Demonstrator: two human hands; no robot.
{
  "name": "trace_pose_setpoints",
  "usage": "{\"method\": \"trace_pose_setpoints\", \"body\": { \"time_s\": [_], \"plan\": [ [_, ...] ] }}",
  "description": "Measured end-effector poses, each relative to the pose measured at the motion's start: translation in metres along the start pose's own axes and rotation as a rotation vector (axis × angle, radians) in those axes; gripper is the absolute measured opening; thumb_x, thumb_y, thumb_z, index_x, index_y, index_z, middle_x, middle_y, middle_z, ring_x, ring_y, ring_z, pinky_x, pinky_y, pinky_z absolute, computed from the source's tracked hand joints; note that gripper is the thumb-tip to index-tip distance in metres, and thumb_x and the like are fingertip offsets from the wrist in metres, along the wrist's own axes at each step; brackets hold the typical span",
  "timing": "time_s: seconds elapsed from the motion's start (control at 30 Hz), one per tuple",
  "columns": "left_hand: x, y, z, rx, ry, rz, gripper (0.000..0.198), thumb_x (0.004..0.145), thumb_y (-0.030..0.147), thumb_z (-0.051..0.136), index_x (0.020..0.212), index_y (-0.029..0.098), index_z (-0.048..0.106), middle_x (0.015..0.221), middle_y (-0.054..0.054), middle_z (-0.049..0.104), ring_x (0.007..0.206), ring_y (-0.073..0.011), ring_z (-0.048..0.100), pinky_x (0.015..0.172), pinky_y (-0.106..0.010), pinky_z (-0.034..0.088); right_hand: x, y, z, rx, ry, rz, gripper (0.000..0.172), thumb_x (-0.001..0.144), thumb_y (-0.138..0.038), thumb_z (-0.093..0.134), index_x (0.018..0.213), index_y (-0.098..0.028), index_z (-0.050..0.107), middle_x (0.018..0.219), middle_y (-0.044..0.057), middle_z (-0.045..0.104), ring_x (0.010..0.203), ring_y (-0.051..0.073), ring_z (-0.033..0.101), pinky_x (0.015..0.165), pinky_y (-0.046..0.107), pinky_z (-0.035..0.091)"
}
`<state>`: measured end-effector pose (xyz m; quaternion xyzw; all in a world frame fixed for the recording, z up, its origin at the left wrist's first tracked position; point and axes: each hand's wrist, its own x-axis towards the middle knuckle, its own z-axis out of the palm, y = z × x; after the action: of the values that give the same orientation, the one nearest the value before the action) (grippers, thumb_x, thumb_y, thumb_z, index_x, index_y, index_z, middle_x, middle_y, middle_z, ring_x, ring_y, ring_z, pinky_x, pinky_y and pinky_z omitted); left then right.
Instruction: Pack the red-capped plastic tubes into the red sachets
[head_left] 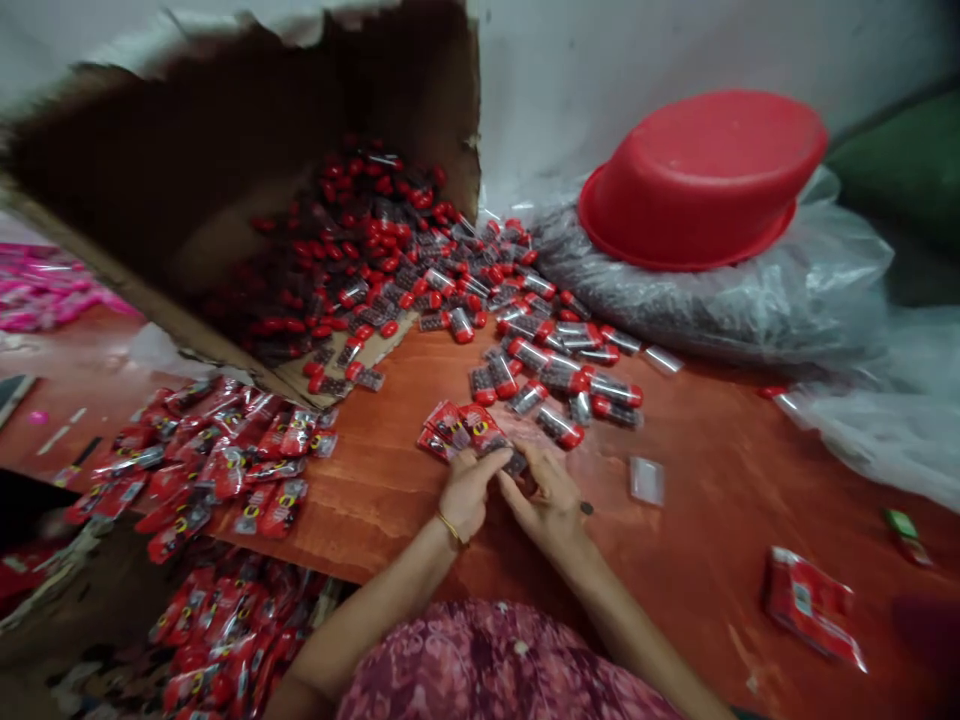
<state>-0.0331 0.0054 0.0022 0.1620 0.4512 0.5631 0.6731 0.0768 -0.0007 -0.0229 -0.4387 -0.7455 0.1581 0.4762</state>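
Observation:
My left hand [466,492], with a thin yellow bracelet at its wrist, pinches the lower end of a printed red packet [482,424] with a yellow and black mark. My right hand [553,492] curls its fingers around a small dark-filled clear container [514,462] at that end. The fingers partly hide it, so whether it lies inside the packet cannot be told. Just left of the held packet are a few flat red packets [438,430]. Beyond my hands, many red-capped clear containers with dark contents [551,372] spread over the reddish table [397,430].
A torn cardboard box [225,235] on its side spills red-capped containers. Red filled packets [225,455] pile at left, with more [225,640] below the edge. A red basin [705,180] rests on a plastic sack [675,310]. A red packet stack [814,605] lies right.

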Motion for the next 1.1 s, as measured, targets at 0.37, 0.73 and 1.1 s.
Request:
{"method": "trace_pose_setpoints", "body": {
  "time_s": [0.37, 0.73, 1.1],
  "plan": [
    [-0.004, 0.015, -0.008, -0.103, 0.048, 0.103, 0.033, 0.052, 0.034, 0.081, 0.074, 0.015, 0.066, 0.071, 0.0, 0.068, 0.064, -0.0107, 0.061, 0.066, -0.022, 0.047, 0.008, -0.012, 0.012, 0.032, -0.02, -0.069, 0.044, 0.084, -0.019, 0.054, 0.127, -0.021, 0.046, 0.103, 0.012, 0.063, 0.094, 0.023, 0.063, 0.081, 0.039, 0.054],
    [-0.008, 0.017, -0.005, -0.033, 0.047, 0.154, 0.028, 0.054, 0.034, 0.078, 0.069, 0.015, 0.065, 0.067, 0.001, 0.066, 0.066, -0.0121, 0.06, 0.069, -0.024, 0.045, 0.009, -0.021, 0.016, -0.005, 0.002, -0.049, 0.049, 0.085, -0.023, 0.052, 0.132, -0.02, 0.041, 0.104, 0.012, 0.064, 0.093, 0.022, 0.062, 0.081, 0.038, 0.053],
    [-0.014, 0.026, -0.024, -0.057, 0.011, 0.043, 0.032, 0.057, 0.037, 0.078, 0.077, 0.016, 0.065, 0.073, -0.001, 0.07, 0.07, -0.014, 0.065, 0.061, -0.02, 0.049, 0.021, -0.017, 0.018, 0.181, -0.226, -0.014, 0.037, 0.088, -0.033, 0.049, 0.123, -0.02, 0.05, 0.095, 0.007, 0.069, 0.086, 0.017, 0.064, 0.08, 0.031, 0.05]
  ]
}}
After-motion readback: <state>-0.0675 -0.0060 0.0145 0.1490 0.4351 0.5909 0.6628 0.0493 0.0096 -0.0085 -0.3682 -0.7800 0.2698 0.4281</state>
